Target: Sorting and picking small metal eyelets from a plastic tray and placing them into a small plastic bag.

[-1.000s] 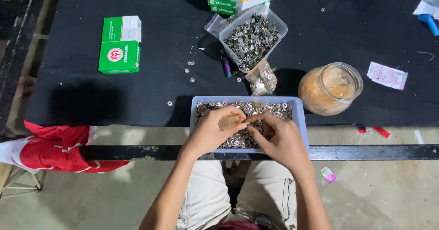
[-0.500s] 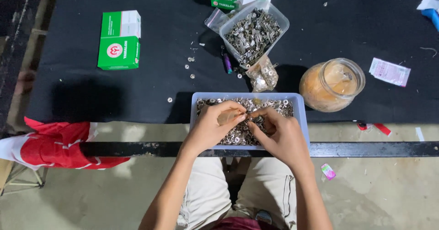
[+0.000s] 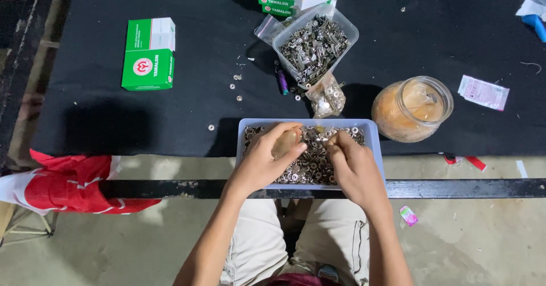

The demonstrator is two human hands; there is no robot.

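- The left hand [image 3: 266, 159] rests over the near-left part of a shallow pale blue tray [image 3: 368, 128], its fingers curled around a small rounded tan object [image 3: 285, 142] that it grips against the palm.
- The right hand [image 3: 352, 163] sits just beside it over the tray's right half, thumb and forefinger pinched together on a tiny metal piece [image 3: 322, 140]; what kind of piece it is cannot be made out.
- The tray is filled with small silver metal rings and fasteners [image 3: 311, 163] and straddles the near edge of the black table [image 3: 102, 121], partly overhanging a dark rail.
- Just behind the tray lies a small clear bag [image 3: 325, 97] of metal bits, and behind that stands a clear plastic tub [image 3: 314, 44] heaped with larger metal clips.
- To the right of the tray stands a glass jar [image 3: 412, 108] with orange-tinted contents, near the tray but not touching it.
- A green and white box [image 3: 149, 54] lies well apart at the table's left; a few loose rings [image 3: 235, 87] are scattered between it and the tub.
- A red and white cloth [image 3: 68, 180] hangs at the lower left, below the table.
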